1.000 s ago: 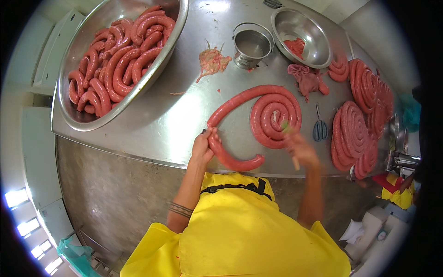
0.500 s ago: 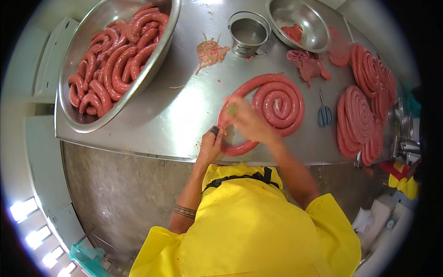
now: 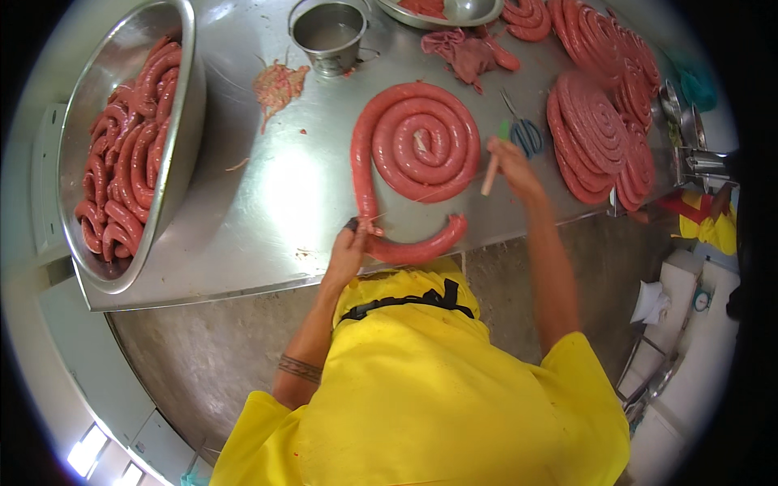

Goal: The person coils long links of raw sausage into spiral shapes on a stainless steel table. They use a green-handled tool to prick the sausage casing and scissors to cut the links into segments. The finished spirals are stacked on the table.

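My left hand [image 3: 344, 251], with a dark band on a finger, is closed on the pinched part of a long pink sausage [image 3: 361, 174], where a thin string crosses it. The sausage winds into a flat spiral above that hand; its short end curves rightward below. My right hand [image 3: 509, 162], right of the spiral, grips a pale wooden stick [image 3: 489, 178] with something green at its upper end; the string stretches toward it. Blue-handled scissors [image 3: 529, 138] lie just beyond that hand.
A steel tub of sausages [image 3: 130, 162] stands left, a bucket [image 3: 328, 44] and bowl [image 3: 442, 16] at the back, stacked coils [image 3: 583, 138] right. Fatty scraps [image 3: 275, 89] and pink casings [image 3: 462, 57] lie on the steel table [image 3: 203, 279]. A co-worker's yellow clothing [image 3: 705, 227] shows far right.
My right hand has swung from above my left hand out to the right, drawing the string across. My left hand still grips the sausage. The whole view has shifted.
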Motion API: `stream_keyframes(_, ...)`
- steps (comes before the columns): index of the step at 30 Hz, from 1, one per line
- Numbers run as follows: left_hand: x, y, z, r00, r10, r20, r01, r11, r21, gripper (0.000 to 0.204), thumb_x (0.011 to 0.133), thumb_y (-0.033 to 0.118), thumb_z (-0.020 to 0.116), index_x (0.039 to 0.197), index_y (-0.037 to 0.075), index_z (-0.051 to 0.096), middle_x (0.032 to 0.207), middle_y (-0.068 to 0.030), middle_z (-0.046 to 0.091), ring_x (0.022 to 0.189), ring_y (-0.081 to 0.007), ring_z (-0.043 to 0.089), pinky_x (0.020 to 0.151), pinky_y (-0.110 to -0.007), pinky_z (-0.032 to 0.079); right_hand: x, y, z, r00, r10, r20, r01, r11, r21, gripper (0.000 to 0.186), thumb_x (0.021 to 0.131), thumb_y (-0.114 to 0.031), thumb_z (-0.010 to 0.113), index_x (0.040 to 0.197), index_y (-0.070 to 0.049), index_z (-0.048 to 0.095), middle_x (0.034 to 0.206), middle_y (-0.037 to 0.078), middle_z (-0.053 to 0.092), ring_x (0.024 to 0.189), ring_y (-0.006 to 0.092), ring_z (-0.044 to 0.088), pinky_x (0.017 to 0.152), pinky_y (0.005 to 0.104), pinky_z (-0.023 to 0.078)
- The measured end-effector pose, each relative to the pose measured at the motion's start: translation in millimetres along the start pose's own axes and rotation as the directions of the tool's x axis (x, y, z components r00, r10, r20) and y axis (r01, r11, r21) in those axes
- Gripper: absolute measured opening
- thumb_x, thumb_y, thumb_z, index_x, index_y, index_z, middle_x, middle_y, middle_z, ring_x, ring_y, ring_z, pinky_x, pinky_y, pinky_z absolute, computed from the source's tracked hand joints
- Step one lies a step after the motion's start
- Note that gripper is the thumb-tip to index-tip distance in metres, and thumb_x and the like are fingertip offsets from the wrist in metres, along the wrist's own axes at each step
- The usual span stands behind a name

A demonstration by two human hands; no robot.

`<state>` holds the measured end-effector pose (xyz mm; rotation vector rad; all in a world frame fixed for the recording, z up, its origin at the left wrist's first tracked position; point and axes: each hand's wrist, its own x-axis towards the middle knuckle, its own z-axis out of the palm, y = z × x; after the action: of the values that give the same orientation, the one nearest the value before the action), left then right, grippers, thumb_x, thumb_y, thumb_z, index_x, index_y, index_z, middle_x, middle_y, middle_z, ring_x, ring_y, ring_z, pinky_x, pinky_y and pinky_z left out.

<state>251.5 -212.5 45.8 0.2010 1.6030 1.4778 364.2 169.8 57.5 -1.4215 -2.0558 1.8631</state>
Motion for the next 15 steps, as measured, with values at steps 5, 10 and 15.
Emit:
stream_keyframes(5, -29.9, -28.3, 7.7, 0.954, -0.274, 0.12, 0.296, 0.811, -0.504, 0.022, 0.111, 0.03, 0.038, 0.105, 0.011, 0.048, 0.124, -0.0156, 0.063, 0.108, -0.0259, 0.066, 0.092, -0.043, 0.059, 62.9, 3.7, 63.1, 0.945, -0.191, 0.264, 0.119, 0.956, 0.267, 0.036, 0.108, -0.028, 0.049, 0.134, -0.003, 0.056, 0.119, 0.004, 0.062, 0.108, 0.0132, 0.056, 0.099, 0.0315, 0.045)
stream_keyframes(10, -11.5, -25.8, 71.8, 0.872, -0.336, 0.355, 0.484, 0.702, -0.523, 0.025, 0.111, 0.026, 0.035, 0.123, 0.006, 0.042, 0.136, -0.0238, 0.056, 0.121, -0.0329, 0.062, 0.098, -0.046, 0.058, 53.7, -58.9, 125.1, 0.712, -0.453, 0.537, 0.505, 0.861, 0.058, 0.043, 0.108, -0.029, 0.049, 0.142, -0.002, 0.051, 0.122, 0.006, 0.063, 0.115, 0.0138, 0.055, 0.1, 0.0292, 0.045)
stream_keyframes(15, 23.0, 9.7, 115.0, 0.832, -0.455, 0.317, 0.431, 0.891, 0.146, 0.045, 0.108, 0.037, 0.046, 0.124, -0.006, 0.05, 0.122, -0.0274, 0.063, 0.107, -0.0366, 0.068, 0.082, -0.044, 0.059, -27.2, -116.7, 63.4, 0.521, -0.647, 0.557, 0.398, 0.761, 0.512, 0.033, 0.109, -0.028, 0.048, 0.13, -0.006, 0.06, 0.108, 0.004, 0.063, 0.096, 0.0134, 0.062, 0.092, 0.0318, 0.051)
